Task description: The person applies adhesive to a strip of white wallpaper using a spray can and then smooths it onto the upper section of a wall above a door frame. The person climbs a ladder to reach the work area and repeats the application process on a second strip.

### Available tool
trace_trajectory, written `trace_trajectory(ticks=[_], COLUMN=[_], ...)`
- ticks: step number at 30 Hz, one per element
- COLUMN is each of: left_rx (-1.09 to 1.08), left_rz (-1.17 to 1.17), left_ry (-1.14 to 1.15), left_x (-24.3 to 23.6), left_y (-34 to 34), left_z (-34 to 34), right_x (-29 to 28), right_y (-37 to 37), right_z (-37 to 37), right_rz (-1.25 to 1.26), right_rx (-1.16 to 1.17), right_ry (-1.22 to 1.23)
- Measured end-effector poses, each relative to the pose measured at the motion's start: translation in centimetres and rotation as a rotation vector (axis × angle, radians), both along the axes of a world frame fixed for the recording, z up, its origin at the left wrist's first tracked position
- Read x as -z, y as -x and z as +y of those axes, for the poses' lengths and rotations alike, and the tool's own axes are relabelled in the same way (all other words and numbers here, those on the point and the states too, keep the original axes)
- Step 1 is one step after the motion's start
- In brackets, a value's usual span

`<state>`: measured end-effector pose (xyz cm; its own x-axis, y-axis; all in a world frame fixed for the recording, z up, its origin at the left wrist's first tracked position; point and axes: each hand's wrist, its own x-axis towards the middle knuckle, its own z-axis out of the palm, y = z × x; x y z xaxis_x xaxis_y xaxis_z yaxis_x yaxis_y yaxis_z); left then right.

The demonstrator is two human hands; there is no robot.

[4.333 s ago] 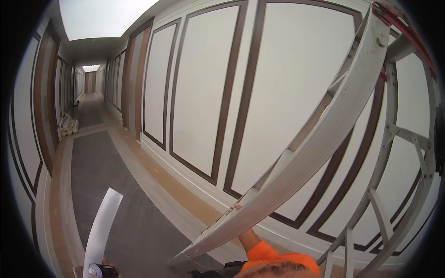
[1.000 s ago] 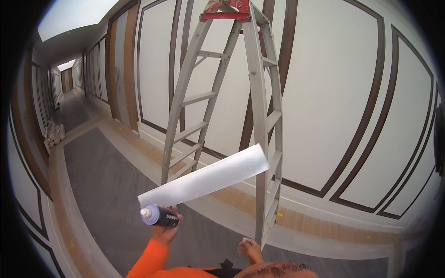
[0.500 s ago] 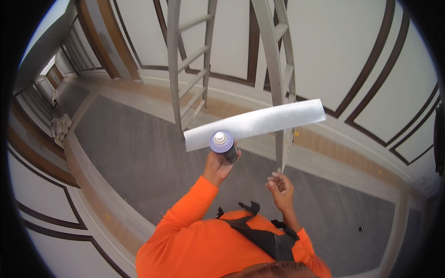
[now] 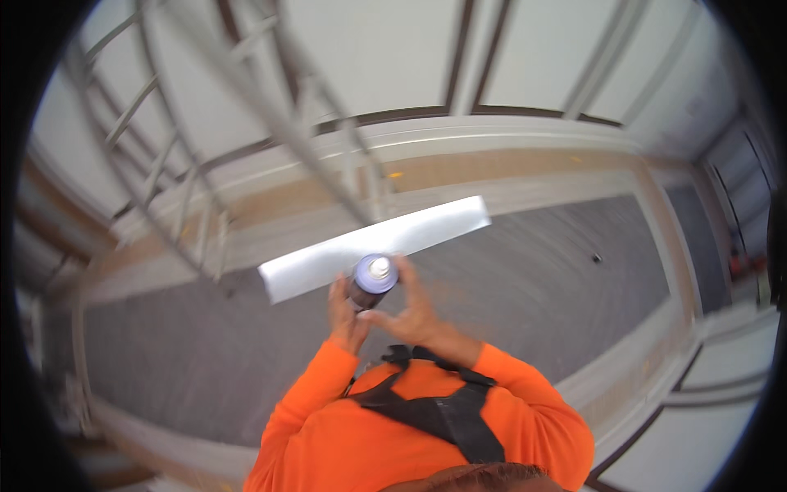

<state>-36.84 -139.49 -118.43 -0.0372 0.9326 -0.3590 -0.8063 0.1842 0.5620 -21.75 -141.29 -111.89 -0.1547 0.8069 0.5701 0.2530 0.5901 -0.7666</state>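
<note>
We have two bare hands in front of us and one can [image 4: 375, 279] between them, purple at the top with one white tip. Our left hand [image 4: 346, 318] is closed about the can's left side; our right hand [image 4: 414, 307] curves round the right side, thumb and forefinger parted, though we cannot tell whether it grips or merely touches. Just beyond the can we see one long silvery-white strip [image 4: 434, 225], slanting up toward the right; what holds it up is hidden. Two orange sleeves [image 4: 537, 398] come up from below, with black straps [image 4: 443, 416] across the orange chest. Beneath lies one dark grey floor panel [image 4: 533, 303], bearing one small dark object [image 4: 597, 258] off to the right. Past it runs a tan border [image 4: 475, 168], where we count two yellow marks [image 4: 396, 175] near the far wall. One stepladder [image 4: 275, 123] stands to the upper left, its rungs too blurred to count. Behind it rises one white wall [image 4: 385, 57] with dark trim, its panels cut off by the view.
</note>
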Motion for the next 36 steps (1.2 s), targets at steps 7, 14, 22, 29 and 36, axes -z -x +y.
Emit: trace_trajectory(ticks=[7,14,22,29,36], left_rx=[0.158,0.279,-0.006,0.006,0.119], left_rz=[-0.007,0.085,0.457,0.559,0.691], left_ry=[-0.144,-0.102,-0.125,0.078,-0.043], left_x=[-1.7,-2.1,-1.0,1.7,1.4], left_y=[-8.5,-19.3,-16.3,-11.2,-10.4], left_z=[5.1,11.2,19.4,26.2,31.3], right_x=[2.4,2.5,-5.0,-2.6,-4.6], right_y=[-6.9,-17.9,-32.1,-31.5,-34.3], right_z=[5.1,11.6,15.7,18.9,27.9], right_rz=[0.057,0.168,1.018,-0.004,0.358], right_rx=[0.167,0.141,0.506,0.442,0.432], right_ry=[-0.128,-0.127,0.023,-0.095,-0.036])
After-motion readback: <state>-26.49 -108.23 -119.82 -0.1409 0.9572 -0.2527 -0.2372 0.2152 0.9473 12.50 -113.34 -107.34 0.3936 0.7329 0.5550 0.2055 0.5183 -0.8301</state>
